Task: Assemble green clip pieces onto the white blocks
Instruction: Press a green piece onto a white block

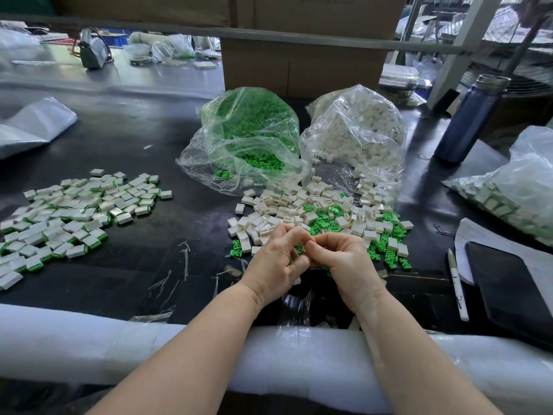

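pressing a clip home, mid-batch

my left hand (273, 266) and right hand (344, 265) meet just above the near edge of the worktop (134, 151), fingers (291, 232) curled in and pressed together tip to tip. something small is pinched between them, with a sliver of green showing in the gap, but my own knuckles hide the piece, so i cannot tell whether the clip is seated yet. i judge this to be the joining step: one green clip going into one white block.

the loose stock lies just beyond my hands: white blocks (299, 205) and green clips (386, 250) mixed in one heap, spilled from the bag of green clips (248, 130) and the bag of white blocks (359, 127) behind it. the finished pieces (74, 211), white with a green edge, are spread well off to my left.

next, i reckon, the joined piece needs a firm squeeze until it sits flush, then a toss to the left pile, and each hand takes a fresh part from the heap. the clips are small and tangled, so picking a single one calls for care.
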The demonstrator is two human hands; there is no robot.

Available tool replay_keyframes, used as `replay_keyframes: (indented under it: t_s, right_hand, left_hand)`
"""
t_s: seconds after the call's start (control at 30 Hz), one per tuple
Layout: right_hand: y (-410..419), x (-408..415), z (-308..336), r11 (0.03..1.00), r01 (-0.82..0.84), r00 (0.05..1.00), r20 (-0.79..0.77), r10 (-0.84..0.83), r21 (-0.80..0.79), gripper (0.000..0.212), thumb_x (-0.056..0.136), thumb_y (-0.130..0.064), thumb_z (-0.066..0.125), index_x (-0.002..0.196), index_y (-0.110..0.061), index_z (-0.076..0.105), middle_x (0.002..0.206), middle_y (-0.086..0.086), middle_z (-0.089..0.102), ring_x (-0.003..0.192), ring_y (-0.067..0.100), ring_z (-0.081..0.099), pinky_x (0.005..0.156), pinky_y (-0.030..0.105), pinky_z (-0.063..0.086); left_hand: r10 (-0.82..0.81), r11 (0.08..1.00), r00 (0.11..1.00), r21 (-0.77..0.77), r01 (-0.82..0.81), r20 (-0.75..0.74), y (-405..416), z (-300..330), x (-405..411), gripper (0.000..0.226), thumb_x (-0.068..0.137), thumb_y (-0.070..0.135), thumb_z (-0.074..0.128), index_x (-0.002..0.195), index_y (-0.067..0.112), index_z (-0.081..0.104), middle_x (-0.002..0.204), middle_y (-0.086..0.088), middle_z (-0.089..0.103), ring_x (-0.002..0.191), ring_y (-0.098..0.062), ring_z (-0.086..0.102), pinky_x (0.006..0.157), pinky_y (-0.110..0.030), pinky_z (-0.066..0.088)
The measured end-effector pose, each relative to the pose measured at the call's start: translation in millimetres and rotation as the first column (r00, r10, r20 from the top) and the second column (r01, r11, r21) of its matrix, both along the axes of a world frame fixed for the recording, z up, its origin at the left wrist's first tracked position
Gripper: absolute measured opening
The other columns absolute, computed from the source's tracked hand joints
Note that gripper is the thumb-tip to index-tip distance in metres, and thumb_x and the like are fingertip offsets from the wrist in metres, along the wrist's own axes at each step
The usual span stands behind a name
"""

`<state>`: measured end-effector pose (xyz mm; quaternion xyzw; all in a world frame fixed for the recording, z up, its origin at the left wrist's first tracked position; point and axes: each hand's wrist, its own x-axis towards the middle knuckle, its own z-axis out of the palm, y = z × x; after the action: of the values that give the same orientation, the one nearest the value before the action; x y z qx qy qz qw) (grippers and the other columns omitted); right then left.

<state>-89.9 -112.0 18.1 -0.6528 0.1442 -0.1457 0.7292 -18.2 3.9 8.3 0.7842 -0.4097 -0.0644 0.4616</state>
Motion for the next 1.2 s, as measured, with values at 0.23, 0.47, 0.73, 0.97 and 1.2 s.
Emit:
replay_keyframes:
  t_s: [0.23,0.47,0.73,0.97,1.2]
  right_hand:
    - [0.0,0.1,-1.5,1.000,0.012,1.000,0.018,-0.012,-0.020,0.007,0.082,-0.003,0.066,0.077,-0.005,0.070,0.070,0.015,0.066,0.067,0.026,0.061,0.068,0.038,0.052]
    - [-0.6,1.5,-2.0,1.000,0.005,1.000,0.004,-0.005,-0.013,0.007,0.082,-0.003,0.066,0.077,-0.005,0.071,0.072,0.017,0.066,0.069,0.029,0.060,0.071,0.041,0.050]
    - [-0.3,1.2,-1.8,1.000,0.018,1.000,-0.008,-0.018,0.023,0.012,0.081,0.000,0.066,0.072,-0.007,0.071,0.070,0.017,0.065,0.067,0.030,0.060,0.071,0.042,0.050]
    - [-0.4,1.3,-1.5,1.000,0.011,1.000,0.000,-0.011,0.021,0.018,0.080,0.000,0.067,0.067,-0.011,0.071,0.066,0.013,0.066,0.062,0.025,0.061,0.066,0.037,0.052]
    - [-0.3,1.0,-3.4,1.000,-0.006,0.999,0.034,0.007,-0.027,0.007,0.083,-0.006,0.067,0.078,-0.007,0.072,0.072,0.013,0.068,0.069,0.024,0.063,0.069,0.035,0.053]
  left_hand:
    - [0.006,1.000,1.000,-0.018,-0.006,-0.001,-0.3,-0.8,0.9,0.019,0.086,0.003,0.053,0.103,0.011,0.058,0.101,0.002,0.043,0.076,-0.003,0.047,0.075,-0.015,0.044]
    - [0.006,1.000,1.000,-0.021,-0.006,-0.010,-0.7,-1.6,1.7,0.020,0.084,0.002,0.053,0.100,0.012,0.058,0.096,0.006,0.041,0.077,-0.008,0.047,0.077,-0.022,0.044]
    - [-0.002,1.000,1.000,-0.007,0.002,-0.020,-0.5,-1.9,0.8,0.019,0.084,0.004,0.054,0.100,0.013,0.058,0.101,0.002,0.044,0.079,-0.014,0.049,0.081,-0.035,0.048]
    - [-0.005,1.000,1.000,-0.005,0.005,-0.010,-0.2,-2.2,1.4,0.019,0.084,0.005,0.053,0.099,0.015,0.058,0.099,0.003,0.043,0.078,-0.012,0.049,0.080,-0.035,0.048]
    - [0.002,0.999,1.000,-0.040,-0.003,-0.031,-0.8,-3.6,2.9,0.020,0.085,0.003,0.052,0.096,0.020,0.055,0.095,0.007,0.043,0.076,-0.006,0.047,0.076,-0.022,0.044]
